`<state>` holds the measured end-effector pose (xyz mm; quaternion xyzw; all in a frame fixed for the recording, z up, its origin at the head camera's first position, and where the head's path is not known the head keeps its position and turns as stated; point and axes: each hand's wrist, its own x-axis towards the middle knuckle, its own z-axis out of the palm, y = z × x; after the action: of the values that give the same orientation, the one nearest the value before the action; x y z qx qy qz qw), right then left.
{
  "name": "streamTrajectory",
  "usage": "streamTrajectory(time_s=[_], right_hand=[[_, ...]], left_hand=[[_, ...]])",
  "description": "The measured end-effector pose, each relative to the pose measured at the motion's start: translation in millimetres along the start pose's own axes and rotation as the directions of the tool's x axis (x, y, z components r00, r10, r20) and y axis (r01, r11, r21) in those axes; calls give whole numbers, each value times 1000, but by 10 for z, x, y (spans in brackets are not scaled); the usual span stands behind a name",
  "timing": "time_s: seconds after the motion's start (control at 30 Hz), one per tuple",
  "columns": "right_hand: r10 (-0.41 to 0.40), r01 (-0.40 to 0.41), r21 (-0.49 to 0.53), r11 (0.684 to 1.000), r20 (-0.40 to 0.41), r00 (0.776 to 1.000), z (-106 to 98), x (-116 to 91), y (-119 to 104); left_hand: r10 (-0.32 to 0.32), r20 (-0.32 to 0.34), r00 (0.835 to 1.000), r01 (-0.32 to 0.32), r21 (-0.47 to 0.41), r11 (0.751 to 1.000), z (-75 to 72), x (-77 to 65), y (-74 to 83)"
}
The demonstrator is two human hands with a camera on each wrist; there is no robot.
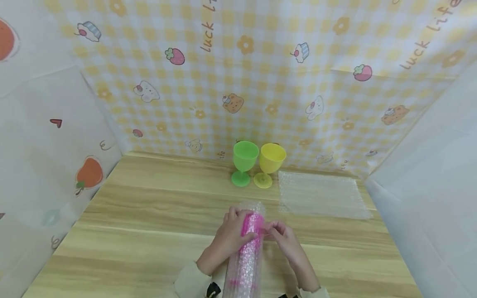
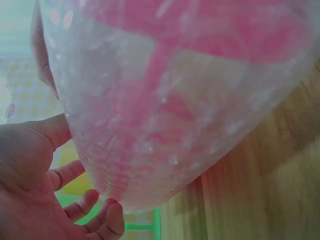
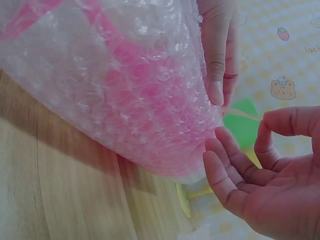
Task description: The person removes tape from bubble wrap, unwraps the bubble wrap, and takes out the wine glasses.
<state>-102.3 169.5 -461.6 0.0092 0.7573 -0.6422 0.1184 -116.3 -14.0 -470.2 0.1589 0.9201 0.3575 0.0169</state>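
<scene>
A pink goblet rolled in bubble wrap (image 1: 249, 252) lies lengthwise at the front middle of the table. My left hand (image 1: 232, 229) grips its far part, thumb on the near side and fingers over the top. In the left wrist view, a pink stem (image 2: 159, 62) shows through the wrap. On the roll's right side, my right hand (image 1: 285, 240) pinches a thin pale band (image 3: 242, 113) between thumb and index finger. That band runs taut from the roll to the pinch; its far end is hidden. The other right fingers touch or nearly touch the wrap.
A green goblet (image 1: 245, 156) and a yellow goblet (image 1: 272, 158) stand upright at the back. Right of them, a flat sheet of bubble wrap (image 1: 322, 195) lies on the wooden table (image 1: 149, 207). A patterned cloth (image 1: 208, 82) hangs behind; white sheets bound both sides.
</scene>
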Motion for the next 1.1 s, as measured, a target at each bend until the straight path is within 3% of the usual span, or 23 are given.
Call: streamTrajectory(time_s=[0.17, 0.3, 0.4, 0.63, 0.83, 0.93, 1.03, 1.1], right_hand=[[-17, 17, -26, 1000, 1, 1000, -1, -14, -18], [-13, 13, -34, 999, -4, 1000, 22, -42, -77], [-20, 20, -55, 998, 5, 1000, 39, -64, -116], [-56, 56, -47, 997, 1, 998, 70, -82, -137], [-82, 81, 3, 997, 4, 997, 80, -69, -115], [-136, 137, -69, 988, 11, 991, 103, -42, -98], [-236, 244, -217, 945, 62, 970, 151, -1, -67], [-292, 308, -337, 890, 100, 951, 191, 23, -42]], left_hand=[[75, 4, 997, -76, 52, 996, -7, -13, 29], [183, 4, 983, -182, 110, 977, -20, -6, 47], [216, -15, 976, -212, 149, 966, -15, 11, 57], [165, -16, 986, -162, 123, 979, -32, 31, 102], [158, -23, 987, -157, 10, 987, -73, 25, 41], [158, -30, 987, -159, -50, 986, -124, 7, -26], [130, -24, 991, -132, -98, 986, -207, -39, -106], [98, -17, 995, -99, -133, 986, -274, -79, -168]])
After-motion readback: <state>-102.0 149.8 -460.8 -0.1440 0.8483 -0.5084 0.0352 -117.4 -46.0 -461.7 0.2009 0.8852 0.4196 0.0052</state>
